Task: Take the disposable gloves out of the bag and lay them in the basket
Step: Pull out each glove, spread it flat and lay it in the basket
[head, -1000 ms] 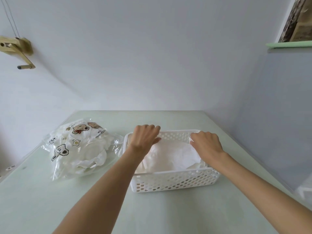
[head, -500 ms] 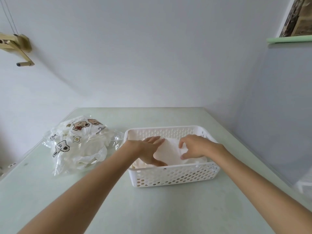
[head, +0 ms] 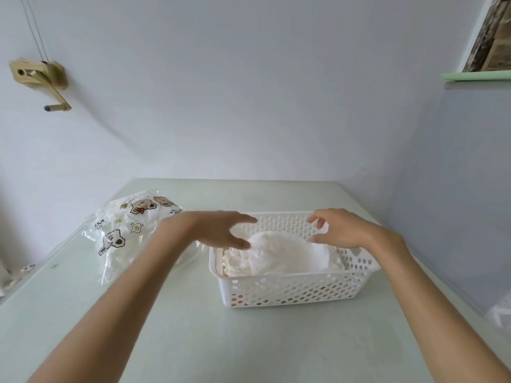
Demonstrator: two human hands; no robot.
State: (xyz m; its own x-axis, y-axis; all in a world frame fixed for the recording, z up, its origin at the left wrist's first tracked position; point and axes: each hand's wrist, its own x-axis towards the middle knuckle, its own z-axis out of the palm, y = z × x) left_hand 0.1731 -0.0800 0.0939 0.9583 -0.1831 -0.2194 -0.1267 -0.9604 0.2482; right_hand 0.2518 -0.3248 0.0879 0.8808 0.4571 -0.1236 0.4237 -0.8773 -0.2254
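White, hole-patterned basket [head: 290, 288], holding white, faintly translucent gloves [head: 279, 255]. Left of basket: clear bag [head: 130, 230], printed with brown-and-white cartoon bears, red bow, small fried eggs. Beneath basket: pale green table [head: 221, 341]. Behind basket: grey-white wall [head: 249, 92].

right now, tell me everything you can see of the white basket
The basket is white, plastic-looking and rectangular, its walls pierced with rows of round holes under a smooth rolled rim. It stands upright on the pale green table, right of the printed bag. A mound of thin white gloves fills it. Both hands hover above, not gripping its rim.
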